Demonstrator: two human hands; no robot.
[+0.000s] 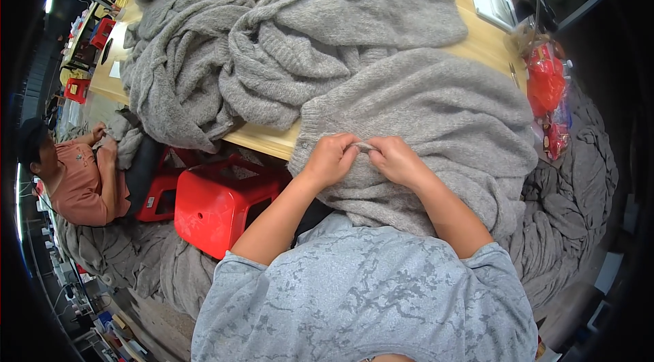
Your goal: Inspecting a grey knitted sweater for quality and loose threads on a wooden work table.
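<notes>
A grey knitted garment (436, 103) is spread over the table's near edge and hangs down toward my lap. My left hand (332, 159) pinches a small fold of its knit, and my right hand (395, 159) pinches the same fold from the other side. Between the two sets of fingertips a short raised ridge of grey knit shows. The fingers' undersides are hidden, so any small thing inside the pinch cannot be made out. Ribbed edging of the garment lies left of my left hand.
More grey knits (272, 35) are heaped across the wooden table (266, 138). A red stool (211, 208) stands at my left, near a seated person (88, 178) handling grey knitwear. Red plastic bags (547, 82) hang at the table's right edge. Grey fabric piles (569, 205) lie on both sides.
</notes>
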